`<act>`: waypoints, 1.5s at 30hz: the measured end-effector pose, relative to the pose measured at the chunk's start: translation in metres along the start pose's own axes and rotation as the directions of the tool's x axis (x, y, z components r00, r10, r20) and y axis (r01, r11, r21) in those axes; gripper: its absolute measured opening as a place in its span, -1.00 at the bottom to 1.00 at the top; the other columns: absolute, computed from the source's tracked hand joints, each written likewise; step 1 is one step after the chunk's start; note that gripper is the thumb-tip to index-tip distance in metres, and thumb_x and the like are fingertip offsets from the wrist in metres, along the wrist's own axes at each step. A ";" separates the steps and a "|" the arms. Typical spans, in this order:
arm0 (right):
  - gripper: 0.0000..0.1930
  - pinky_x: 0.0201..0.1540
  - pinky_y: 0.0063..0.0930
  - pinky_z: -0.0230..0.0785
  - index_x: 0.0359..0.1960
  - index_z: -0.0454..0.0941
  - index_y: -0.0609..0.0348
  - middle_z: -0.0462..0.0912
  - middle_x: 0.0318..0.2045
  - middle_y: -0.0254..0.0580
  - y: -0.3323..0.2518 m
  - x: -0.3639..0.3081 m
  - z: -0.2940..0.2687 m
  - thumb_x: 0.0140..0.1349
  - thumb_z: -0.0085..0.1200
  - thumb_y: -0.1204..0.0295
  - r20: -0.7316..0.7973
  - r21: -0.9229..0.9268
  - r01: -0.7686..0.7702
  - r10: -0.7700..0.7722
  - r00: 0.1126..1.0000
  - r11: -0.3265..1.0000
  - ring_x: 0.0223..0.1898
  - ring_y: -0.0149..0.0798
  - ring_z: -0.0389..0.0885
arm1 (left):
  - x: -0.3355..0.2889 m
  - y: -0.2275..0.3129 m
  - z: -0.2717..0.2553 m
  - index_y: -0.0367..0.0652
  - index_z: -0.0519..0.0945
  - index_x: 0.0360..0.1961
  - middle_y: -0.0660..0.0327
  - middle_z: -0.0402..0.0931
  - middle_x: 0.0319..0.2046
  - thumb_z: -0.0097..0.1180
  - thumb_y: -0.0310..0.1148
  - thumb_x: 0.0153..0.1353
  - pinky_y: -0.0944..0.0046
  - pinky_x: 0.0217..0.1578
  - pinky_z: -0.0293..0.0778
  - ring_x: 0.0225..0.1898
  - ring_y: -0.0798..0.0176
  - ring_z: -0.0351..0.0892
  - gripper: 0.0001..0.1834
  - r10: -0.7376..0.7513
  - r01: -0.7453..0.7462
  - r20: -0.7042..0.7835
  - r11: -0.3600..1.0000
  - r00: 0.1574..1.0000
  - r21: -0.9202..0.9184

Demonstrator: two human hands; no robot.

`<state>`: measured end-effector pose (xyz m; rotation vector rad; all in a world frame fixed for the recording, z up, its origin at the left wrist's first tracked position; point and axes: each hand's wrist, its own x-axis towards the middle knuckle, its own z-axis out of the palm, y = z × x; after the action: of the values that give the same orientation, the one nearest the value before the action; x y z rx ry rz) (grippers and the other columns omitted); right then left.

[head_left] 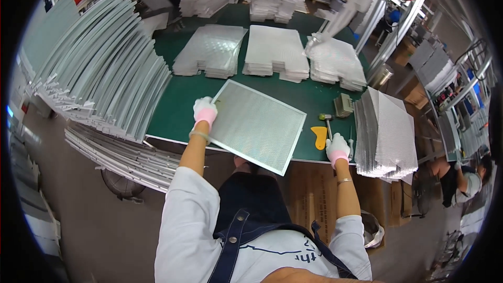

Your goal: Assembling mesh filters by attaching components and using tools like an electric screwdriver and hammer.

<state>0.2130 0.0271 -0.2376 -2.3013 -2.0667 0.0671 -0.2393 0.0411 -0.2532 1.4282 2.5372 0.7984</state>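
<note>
Worktable point(181, 94): green, smooth, pale strip along near edge.
Row of thin panels point(99, 63): packed on edge at left, pale rims curving under the lens.
Corrugated stack point(385, 133): at right, ridged, silver-grey, edges fanned unevenly.
Notched sheet piles point(277, 50): three across the back, pale, flat, fine-textured.
Framed mesh panel point(259, 126): rectangular, fine grey mesh, thin pale rim. Lies right of left fingers, long axis running far-left to near-right; near corner overhangs table edge.
Left hand point(205, 111): nearer to panel, white glove with pink cuff; fingers clamped on its left short edge.
Right hand point(338, 149): matching glove, well apart from panel, fingers at hammer handle's near end; cannot tell if closed around it.
Hammer point(325, 118): yellow-green head pointing away from fingers, slim straight handle.
Scraper point(319, 137): flat, yellow, flared, just left of hammer.
Screwdriver-like tool point(351, 141): slender, just right of right hand.
</note>
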 end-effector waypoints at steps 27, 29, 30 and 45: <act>-0.76 -0.40 -0.08 0.34 -0.29 0.41 0.12 0.52 -0.57 0.08 -0.299 -0.051 -0.015 0.29 -0.11 0.20 0.102 0.543 0.615 -0.772 0.628 0.572 -0.45 0.17 0.52 | -0.202 0.014 -0.018 -0.19 0.39 0.06 0.06 0.32 0.05 0.20 -0.20 -0.08 -0.17 0.21 0.00 0.19 -0.04 0.18 -0.37 0.533 -0.512 0.052 0.832 0.845 -0.214; -0.74 -0.38 -0.06 0.34 -0.30 0.39 0.12 0.54 -0.55 0.06 -0.303 -0.047 -0.007 0.30 -0.14 0.18 0.198 0.322 0.753 -0.818 0.540 0.574 -0.43 0.16 0.52 | -0.202 0.013 -0.017 -0.18 0.40 0.06 0.07 0.32 0.04 0.20 -0.20 -0.07 -0.17 0.21 0.00 0.18 -0.04 0.19 -0.38 0.538 -0.520 0.031 0.826 0.842 -0.215; -0.74 -0.38 -0.06 0.34 -0.30 0.39 0.12 0.54 -0.55 0.06 -0.304 -0.047 -0.008 0.30 -0.14 0.18 0.200 0.320 0.754 -0.819 0.538 0.573 -0.43 0.16 0.52 | -0.201 0.012 -0.016 -0.18 0.40 0.05 0.07 0.33 0.03 0.19 -0.19 -0.07 -0.17 0.21 0.00 0.17 -0.03 0.20 -0.39 0.542 -0.523 0.036 0.825 0.840 -0.215; -0.72 -0.35 -0.08 0.38 -0.36 0.41 0.11 0.57 -0.52 0.03 -0.301 -0.054 -0.008 0.29 -0.18 0.17 0.179 0.273 0.748 -0.796 0.578 0.605 -0.43 0.11 0.55 | -0.203 0.014 -0.022 -0.17 0.43 0.00 0.09 0.37 0.00 0.18 -0.19 -0.07 -0.19 0.19 0.03 0.16 0.00 0.21 -0.43 0.535 -0.513 0.061 0.832 0.843 -0.210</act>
<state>-0.0913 0.0060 -0.2101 -1.1354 -2.8841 0.5371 -0.1253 -0.1287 -0.2573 2.0677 1.9261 0.9555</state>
